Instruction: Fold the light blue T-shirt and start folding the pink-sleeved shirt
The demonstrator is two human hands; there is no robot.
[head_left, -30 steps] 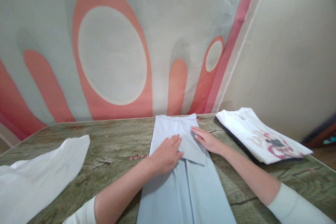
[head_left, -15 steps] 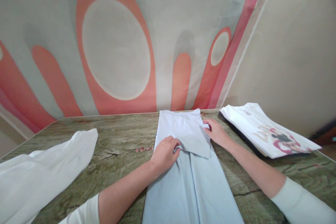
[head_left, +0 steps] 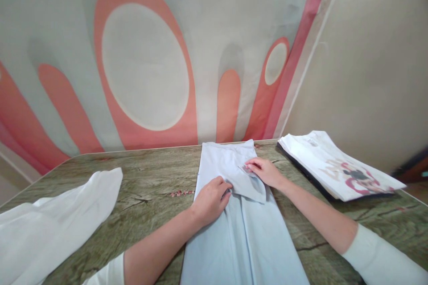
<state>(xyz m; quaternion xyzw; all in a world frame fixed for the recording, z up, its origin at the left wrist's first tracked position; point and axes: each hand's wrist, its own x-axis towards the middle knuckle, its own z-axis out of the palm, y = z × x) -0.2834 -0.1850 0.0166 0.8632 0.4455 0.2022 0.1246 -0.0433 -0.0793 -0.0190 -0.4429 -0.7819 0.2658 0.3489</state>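
The pale blue garment (head_left: 224, 240) lay lengthwise down the middle of the wood-grain surface (head_left: 157, 178), its far end at the back edge and its near end running out of view. Its sides looked already brought in, giving a long, narrow strip with a lengthwise line where layers met. Across the upper part lay a loose flap (head_left: 247, 189), perhaps a sleeve, not yet flat: its right side was lifted and turned back. The right hand (head_left: 265, 173) had thumb and fingertips closed on that turned edge. The left hand (head_left: 212, 202) rested at the flap's other side, fingers curled towards the thumb with a small gap; whether they gripped cloth, I could not tell. The strip had not been doubled along its length as far as it showed.

To the right sat a neatly folded white printed T-shirt (head_left: 321, 151) on top of a dark layer (head_left: 309, 174); to the left, a white garment (head_left: 56, 227) was spread, apparently unfolded and untouched.
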